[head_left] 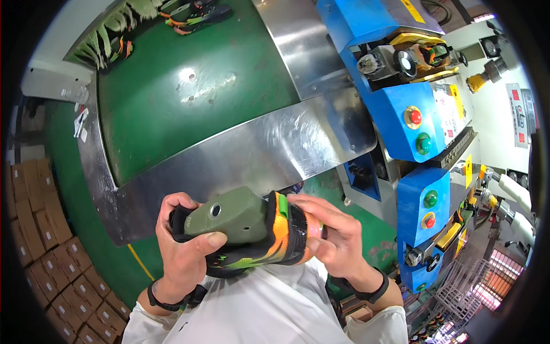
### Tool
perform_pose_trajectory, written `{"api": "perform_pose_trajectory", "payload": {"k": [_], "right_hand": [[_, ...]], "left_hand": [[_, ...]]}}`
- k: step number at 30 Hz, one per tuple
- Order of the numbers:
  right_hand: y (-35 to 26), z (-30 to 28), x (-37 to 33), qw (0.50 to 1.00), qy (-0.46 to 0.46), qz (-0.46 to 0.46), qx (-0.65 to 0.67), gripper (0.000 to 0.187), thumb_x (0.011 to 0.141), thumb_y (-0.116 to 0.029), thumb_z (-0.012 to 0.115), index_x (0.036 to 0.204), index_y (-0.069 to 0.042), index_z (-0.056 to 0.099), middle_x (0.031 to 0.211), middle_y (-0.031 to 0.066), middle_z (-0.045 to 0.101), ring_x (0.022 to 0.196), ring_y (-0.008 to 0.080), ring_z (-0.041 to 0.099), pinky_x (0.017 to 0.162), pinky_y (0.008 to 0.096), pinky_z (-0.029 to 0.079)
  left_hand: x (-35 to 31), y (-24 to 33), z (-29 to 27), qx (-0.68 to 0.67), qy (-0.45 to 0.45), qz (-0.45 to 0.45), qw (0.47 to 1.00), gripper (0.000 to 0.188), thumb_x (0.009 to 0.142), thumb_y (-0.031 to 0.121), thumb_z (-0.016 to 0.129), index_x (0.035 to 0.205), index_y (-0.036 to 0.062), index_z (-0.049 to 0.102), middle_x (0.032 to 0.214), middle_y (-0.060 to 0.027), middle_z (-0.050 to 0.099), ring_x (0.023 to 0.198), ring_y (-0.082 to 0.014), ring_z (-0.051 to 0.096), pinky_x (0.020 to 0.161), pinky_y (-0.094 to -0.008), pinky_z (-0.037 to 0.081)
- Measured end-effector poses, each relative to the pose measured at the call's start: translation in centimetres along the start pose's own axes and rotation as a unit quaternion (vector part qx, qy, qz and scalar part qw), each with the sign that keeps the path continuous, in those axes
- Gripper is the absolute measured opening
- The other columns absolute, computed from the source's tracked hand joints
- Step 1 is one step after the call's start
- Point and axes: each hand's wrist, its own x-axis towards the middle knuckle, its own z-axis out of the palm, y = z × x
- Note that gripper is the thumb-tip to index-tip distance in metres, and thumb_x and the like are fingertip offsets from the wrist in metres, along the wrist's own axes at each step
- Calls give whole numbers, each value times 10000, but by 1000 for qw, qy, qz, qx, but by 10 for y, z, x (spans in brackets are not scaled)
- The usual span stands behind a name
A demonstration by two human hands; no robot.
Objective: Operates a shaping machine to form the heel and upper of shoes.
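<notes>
In front of my chest I hold a shoe upper (279, 231), black with orange and bright green parts, fitted on a dark green shoe last (243, 213). The last's flat top, with a round metal-rimmed hole, faces up. My left hand (187, 243) wraps one end, its thumb pressed on the last and its fingers round the black edge. At the other end, my right hand (335, 232) pinches the upper beside a pinkish, rounded part. Its fingertips are partly behind the upper, so what exactly they press on is hard to make out.
Ahead runs a stainless steel rim (246, 146) around a green surface, with more shoes on lasts (195, 20) at the far side. Blue machines (401, 123) with red and green buttons stand at the right. Stacked cartons (69, 275) are at the lower left.
</notes>
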Motion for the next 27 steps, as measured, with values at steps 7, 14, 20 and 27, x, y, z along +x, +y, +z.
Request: {"api": "perform_pose_trajectory", "payload": {"k": [7, 14, 20, 27], "right_hand": [[6, -11, 6, 988, -82, 6, 132, 624, 822, -180, 659, 1368, 24, 438, 1394, 173, 440, 1288, 261, 426, 1049, 394, 358], [19, -4, -4, 989, -75, -32, 122, 795, 765, -189, 707, 1428, 22, 321, 1410, 163, 408, 1321, 265, 380, 1098, 403, 274], [21, -4, -12, 994, -62, -54, 77, 805, 720, -182, 722, 1397, 39, 347, 1358, 194, 452, 1268, 286, 423, 1076, 403, 302], [18, -18, -20, 993, -80, -83, -4, 796, 669, -178, 752, 1354, 42, 412, 1326, 200, 472, 1200, 303, 480, 1040, 403, 344]], "left_hand": [[0, -2, -5, -22, -5, 15, 1000, 540, 664, 117, 822, 1042, 65, 441, 912, -37, 570, 839, -109, 570, 801, -261, 464], [-2, -3, -3, -40, -18, 2, 999, 542, 683, 128, 820, 1054, 64, 430, 918, -42, 570, 853, -115, 576, 805, -261, 466], [-3, -2, -4, -32, -27, 2, 999, 567, 663, 148, 834, 1057, 59, 435, 910, -31, 552, 856, -113, 570, 804, -250, 459], [-1, -3, 4, 4, -57, 0, 998, 567, 624, 120, 833, 1044, 59, 457, 899, -20, 538, 830, -100, 548, 779, -241, 444]]}}
